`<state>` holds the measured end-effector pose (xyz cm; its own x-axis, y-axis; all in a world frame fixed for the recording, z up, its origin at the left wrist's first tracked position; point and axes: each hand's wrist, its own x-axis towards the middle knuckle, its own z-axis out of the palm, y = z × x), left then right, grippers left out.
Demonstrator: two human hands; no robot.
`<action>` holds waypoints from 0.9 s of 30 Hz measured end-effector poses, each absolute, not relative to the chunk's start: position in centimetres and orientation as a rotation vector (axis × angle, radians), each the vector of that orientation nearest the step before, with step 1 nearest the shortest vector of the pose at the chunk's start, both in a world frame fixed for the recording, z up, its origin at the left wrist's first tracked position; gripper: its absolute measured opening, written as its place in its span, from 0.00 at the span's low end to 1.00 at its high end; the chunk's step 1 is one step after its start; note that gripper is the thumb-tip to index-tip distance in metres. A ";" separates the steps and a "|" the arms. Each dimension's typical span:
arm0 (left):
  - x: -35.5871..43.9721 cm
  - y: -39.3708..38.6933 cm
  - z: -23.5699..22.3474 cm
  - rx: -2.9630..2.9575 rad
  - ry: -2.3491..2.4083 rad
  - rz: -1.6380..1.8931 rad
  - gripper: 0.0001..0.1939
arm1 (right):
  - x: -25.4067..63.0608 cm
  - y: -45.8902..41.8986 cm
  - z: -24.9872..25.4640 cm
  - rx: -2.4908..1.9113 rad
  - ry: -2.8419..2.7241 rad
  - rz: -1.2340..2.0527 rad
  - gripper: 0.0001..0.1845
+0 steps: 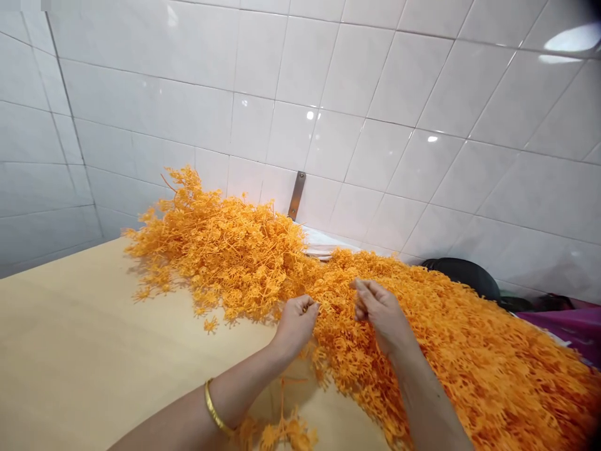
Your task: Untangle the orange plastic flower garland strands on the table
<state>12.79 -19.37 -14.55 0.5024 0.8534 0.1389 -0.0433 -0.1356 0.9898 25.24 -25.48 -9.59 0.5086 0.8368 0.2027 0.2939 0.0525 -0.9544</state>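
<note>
The widest free room is on the left, where the pale surface [70, 351] lies bare from the near side back toward the tiled wall [263, 62]. A loose heap of orange sprigs [225, 250] blocks the middle back, and a larger orange heap [479, 363] fills the right. A small gap separates the left fingers [298, 305] from the right fingers [369, 299], with orange pieces below. Between the forearms, a sprig [282, 432] takes up part of the near surface. Above both heaps, the air is open up to the wall.
</note>
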 end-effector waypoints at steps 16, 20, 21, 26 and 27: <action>12.5 -20.0 -13.2 1.733 0.555 0.943 0.14 | 23.9 -25.2 -10.3 -1.640 -1.264 0.171 0.20; 12.4 -19.9 -12.6 1.693 0.507 0.919 0.13 | 22.6 -25.3 -10.1 -1.694 -1.205 -0.035 0.18; 12.4 -19.8 -12.4 1.688 0.496 0.915 0.13 | 22.3 -25.2 -10.1 -1.692 -1.196 -0.078 0.18; 12.3 -20.1 -12.1 1.709 0.451 0.920 0.15 | 22.6 -25.2 -10.1 -1.691 -1.153 -0.188 0.19; 12.3 -20.3 -12.2 1.709 0.444 0.909 0.15 | 23.3 -25.5 -10.0 -1.697 -1.111 -0.233 0.18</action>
